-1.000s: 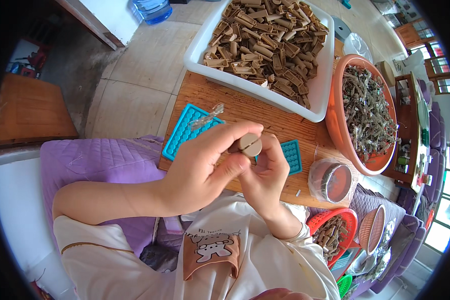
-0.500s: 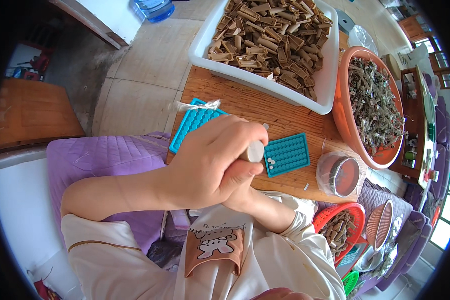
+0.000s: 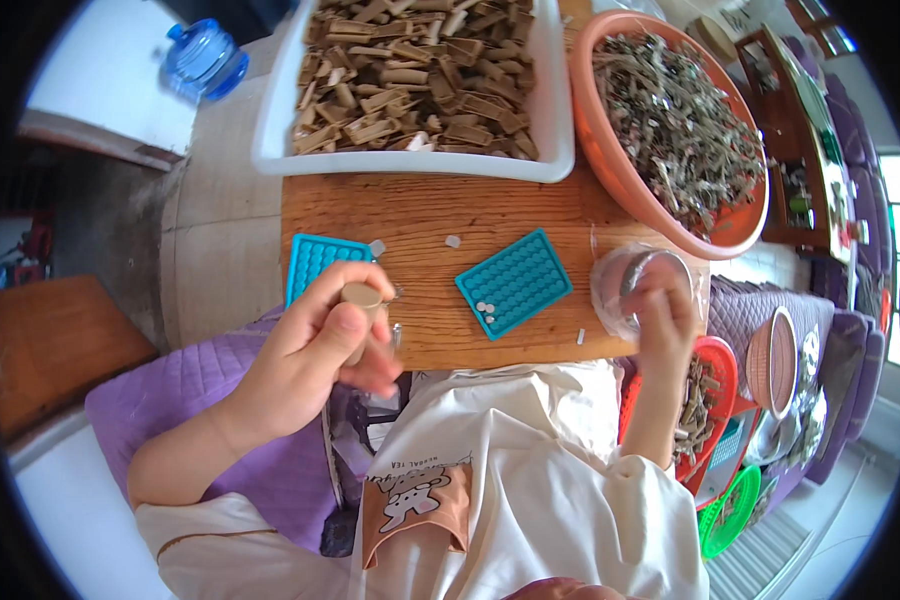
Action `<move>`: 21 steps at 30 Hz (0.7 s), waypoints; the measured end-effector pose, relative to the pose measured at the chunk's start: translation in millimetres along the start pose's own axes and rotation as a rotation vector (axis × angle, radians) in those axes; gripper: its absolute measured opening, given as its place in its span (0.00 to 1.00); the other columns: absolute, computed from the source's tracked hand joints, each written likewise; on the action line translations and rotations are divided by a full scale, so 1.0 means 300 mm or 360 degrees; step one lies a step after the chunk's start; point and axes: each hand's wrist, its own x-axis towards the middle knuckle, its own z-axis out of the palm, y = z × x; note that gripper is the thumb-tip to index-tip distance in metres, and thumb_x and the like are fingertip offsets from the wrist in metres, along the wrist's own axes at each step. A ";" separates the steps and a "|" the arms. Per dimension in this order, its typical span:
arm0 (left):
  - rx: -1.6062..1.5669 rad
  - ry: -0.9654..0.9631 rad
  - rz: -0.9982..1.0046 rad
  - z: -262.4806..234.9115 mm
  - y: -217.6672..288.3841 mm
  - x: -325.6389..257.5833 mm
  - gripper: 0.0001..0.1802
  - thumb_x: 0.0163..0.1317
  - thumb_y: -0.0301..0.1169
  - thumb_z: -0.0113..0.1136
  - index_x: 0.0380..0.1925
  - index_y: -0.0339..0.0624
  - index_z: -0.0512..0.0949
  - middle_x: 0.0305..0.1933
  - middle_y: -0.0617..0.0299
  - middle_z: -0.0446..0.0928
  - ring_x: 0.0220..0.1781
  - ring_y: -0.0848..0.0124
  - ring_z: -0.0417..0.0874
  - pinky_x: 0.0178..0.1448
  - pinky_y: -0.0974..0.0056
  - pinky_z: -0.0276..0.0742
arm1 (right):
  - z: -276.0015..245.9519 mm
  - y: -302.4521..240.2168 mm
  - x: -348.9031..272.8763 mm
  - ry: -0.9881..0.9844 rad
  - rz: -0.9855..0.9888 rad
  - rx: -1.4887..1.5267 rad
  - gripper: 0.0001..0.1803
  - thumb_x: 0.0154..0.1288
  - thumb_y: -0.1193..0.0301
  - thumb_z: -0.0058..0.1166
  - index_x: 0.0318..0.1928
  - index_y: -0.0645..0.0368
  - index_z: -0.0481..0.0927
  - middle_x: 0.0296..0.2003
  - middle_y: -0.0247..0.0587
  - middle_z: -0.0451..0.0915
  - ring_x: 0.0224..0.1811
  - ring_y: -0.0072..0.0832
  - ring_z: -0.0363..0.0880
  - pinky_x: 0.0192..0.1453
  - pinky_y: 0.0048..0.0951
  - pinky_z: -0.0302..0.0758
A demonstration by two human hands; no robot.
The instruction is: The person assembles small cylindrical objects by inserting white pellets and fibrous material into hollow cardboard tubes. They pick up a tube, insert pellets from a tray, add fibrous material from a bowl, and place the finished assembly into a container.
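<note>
My left hand is closed round a short tan cylinder, whose flat round end faces up between thumb and forefinger. It is held over the near left edge of the table, partly in front of a blue tray with round cups. My right hand is at a round, clear-walled container on the right of the table; its fingers are smeared by motion at the rim. Between the hands lies a second blue tray with several small white tablet-like pieces in its near left corner.
A white bin full of brown half-tube pieces stands at the back. Beside it is an orange basin heaped with crumpled grey-brown scraps. A red basket with tan pieces sits below the table's right end. Small bits lie on the wooden table.
My hands were close together in front of me and have parted. The right one has gone right to the round container; the left keeps the tan cylinder. The view has shifted too.
</note>
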 end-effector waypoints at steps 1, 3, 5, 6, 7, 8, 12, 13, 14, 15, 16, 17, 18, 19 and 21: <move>0.0012 -0.0045 -0.0018 0.003 -0.005 -0.001 0.19 0.64 0.45 0.36 0.44 0.41 0.61 0.30 0.63 0.66 0.22 0.80 0.72 0.23 0.76 0.69 | -0.074 0.008 0.031 0.0219 -0.0019 -0.0257 0.06 0.58 0.76 0.44 0.32 0.63 0.75 0.23 0.32 0.73 0.23 0.15 0.70 0.28 0.16 0.68; 0.0003 -0.0144 -0.0068 -0.019 -0.014 0.004 0.20 0.64 0.47 0.35 0.44 0.42 0.62 0.28 0.63 0.66 0.19 0.81 0.68 0.21 0.77 0.66 | -0.194 0.046 0.087 0.0265 -0.0003 -0.0518 0.06 0.58 0.75 0.45 0.33 0.64 0.75 0.24 0.33 0.74 0.24 0.17 0.71 0.28 0.18 0.69; -0.0075 -0.0127 -0.0118 -0.008 -0.015 0.008 0.21 0.63 0.49 0.35 0.44 0.43 0.62 0.26 0.64 0.65 0.15 0.84 0.61 0.18 0.78 0.59 | -0.253 0.101 0.106 0.0139 0.0063 -0.0948 0.07 0.55 0.76 0.45 0.34 0.63 0.75 0.25 0.38 0.76 0.25 0.24 0.75 0.30 0.24 0.71; -0.0092 -0.0131 -0.0132 -0.007 -0.019 0.013 0.21 0.63 0.49 0.36 0.44 0.43 0.62 0.25 0.65 0.64 0.15 0.84 0.61 0.18 0.78 0.58 | -0.258 0.111 0.109 0.0028 0.0093 -0.1214 0.08 0.54 0.77 0.45 0.35 0.63 0.75 0.26 0.42 0.77 0.26 0.28 0.76 0.32 0.27 0.72; -0.0107 -0.0128 -0.0145 -0.013 -0.020 0.015 0.21 0.63 0.49 0.36 0.44 0.43 0.62 0.25 0.65 0.64 0.15 0.84 0.60 0.18 0.78 0.57 | -0.256 0.123 0.114 -0.0090 0.0124 -0.1472 0.09 0.53 0.78 0.46 0.35 0.63 0.75 0.27 0.45 0.77 0.27 0.33 0.77 0.33 0.30 0.73; -0.0122 -0.0125 -0.0158 -0.016 -0.020 0.017 0.21 0.62 0.49 0.37 0.44 0.43 0.62 0.25 0.65 0.64 0.15 0.84 0.59 0.18 0.78 0.57 | -0.242 0.137 0.122 -0.0089 0.0039 -0.1564 0.09 0.52 0.78 0.46 0.35 0.62 0.76 0.28 0.47 0.77 0.28 0.36 0.77 0.34 0.32 0.72; -0.0006 -0.0159 -0.0264 -0.004 -0.012 0.018 0.21 0.62 0.49 0.38 0.43 0.44 0.63 0.26 0.66 0.64 0.16 0.84 0.58 0.19 0.79 0.56 | -0.202 0.228 0.145 -0.0003 -0.0088 -0.2112 0.08 0.50 0.77 0.43 0.30 0.61 0.76 0.26 0.51 0.77 0.29 0.44 0.76 0.34 0.39 0.72; -0.0003 -0.0128 -0.0292 0.004 -0.012 0.020 0.23 0.60 0.51 0.40 0.41 0.42 0.62 0.24 0.66 0.64 0.15 0.84 0.58 0.18 0.78 0.55 | -0.186 0.235 0.147 -0.0042 0.0053 -0.2250 0.07 0.51 0.77 0.43 0.29 0.62 0.75 0.26 0.52 0.77 0.29 0.45 0.76 0.34 0.40 0.72; -0.0001 -0.0133 -0.0302 0.007 -0.011 0.022 0.23 0.61 0.51 0.40 0.41 0.42 0.62 0.24 0.66 0.64 0.15 0.84 0.58 0.18 0.78 0.55 | -0.175 0.240 0.150 -0.0084 0.0196 -0.2386 0.07 0.52 0.76 0.42 0.29 0.62 0.75 0.26 0.53 0.76 0.29 0.46 0.76 0.34 0.41 0.72; -0.0001 -0.0138 -0.0312 0.007 -0.011 0.025 0.22 0.61 0.50 0.40 0.41 0.42 0.62 0.24 0.66 0.64 0.15 0.84 0.58 0.18 0.78 0.55 | -0.178 0.241 0.154 -0.0134 0.0204 -0.2358 0.08 0.52 0.76 0.40 0.28 0.62 0.75 0.26 0.53 0.76 0.30 0.46 0.76 0.34 0.41 0.72; -0.0005 -0.0142 -0.0321 0.007 -0.013 0.024 0.22 0.61 0.50 0.39 0.41 0.42 0.62 0.24 0.66 0.64 0.15 0.84 0.58 0.18 0.78 0.55 | -0.179 0.237 0.156 -0.0152 0.0188 -0.2329 0.08 0.52 0.76 0.40 0.28 0.62 0.75 0.27 0.53 0.76 0.30 0.45 0.76 0.34 0.41 0.72; -0.0008 -0.0130 -0.0328 0.006 -0.013 0.022 0.23 0.61 0.50 0.38 0.42 0.41 0.62 0.25 0.67 0.64 0.15 0.84 0.58 0.18 0.78 0.56 | -0.179 0.231 0.156 -0.0169 0.0172 -0.2301 0.08 0.52 0.76 0.40 0.28 0.62 0.75 0.27 0.53 0.76 0.29 0.45 0.76 0.34 0.41 0.72; -0.0012 -0.0120 -0.0335 0.005 -0.014 0.020 0.23 0.62 0.50 0.38 0.43 0.41 0.61 0.25 0.67 0.64 0.15 0.84 0.59 0.18 0.77 0.56 | -0.180 0.229 0.154 -0.0186 0.0157 -0.2273 0.09 0.52 0.76 0.40 0.28 0.62 0.75 0.27 0.53 0.76 0.29 0.45 0.76 0.34 0.41 0.72; -0.0021 -0.0108 -0.0338 0.003 -0.016 0.018 0.24 0.62 0.50 0.37 0.44 0.41 0.61 0.25 0.67 0.64 0.16 0.83 0.59 0.19 0.77 0.56 | -0.189 0.232 0.149 -0.0175 0.0047 -0.2198 0.07 0.51 0.75 0.44 0.30 0.63 0.75 0.26 0.53 0.76 0.28 0.44 0.76 0.33 0.40 0.72; -0.0222 -0.0053 -0.0318 0.000 -0.021 0.020 0.25 0.63 0.50 0.35 0.47 0.39 0.60 0.27 0.67 0.64 0.16 0.83 0.60 0.19 0.77 0.57 | -0.205 0.205 0.138 -0.0154 0.0018 -0.1834 0.07 0.49 0.75 0.48 0.31 0.62 0.76 0.26 0.53 0.76 0.29 0.44 0.76 0.34 0.39 0.73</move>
